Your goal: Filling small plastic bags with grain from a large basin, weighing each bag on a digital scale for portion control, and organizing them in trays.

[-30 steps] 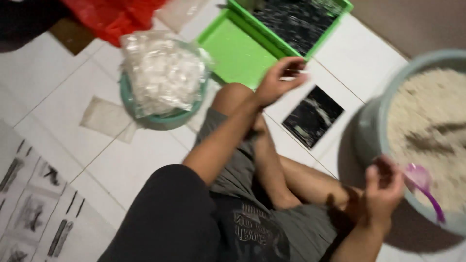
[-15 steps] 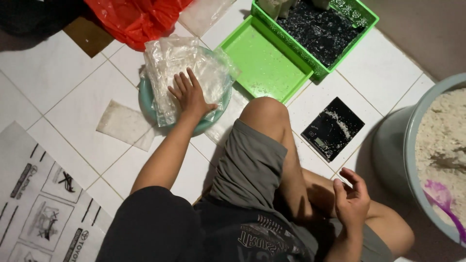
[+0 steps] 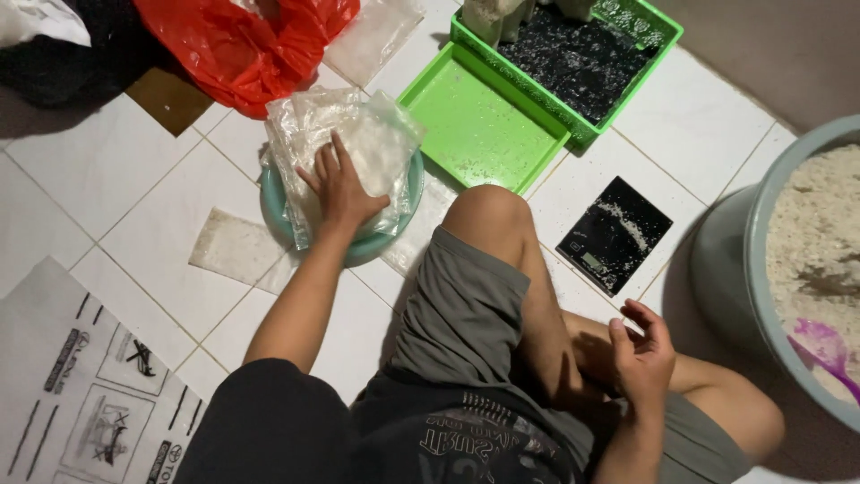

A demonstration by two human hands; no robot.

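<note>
A stack of clear bags (image 3: 354, 148) lies in a teal bowl (image 3: 408, 193) on the tiled floor (image 3: 98, 179). The left hand (image 3: 340, 188) presses flat on the bags, fingers spread. The right hand (image 3: 643, 354) hangs loosely curled and empty above the knee, near a black scale (image 3: 614, 233) and beside a grey tub (image 3: 730, 260).

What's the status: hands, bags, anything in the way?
Left hand flat on plastic bags in teal bowl. Right hand empty by leg. Nothing blocking.
</note>
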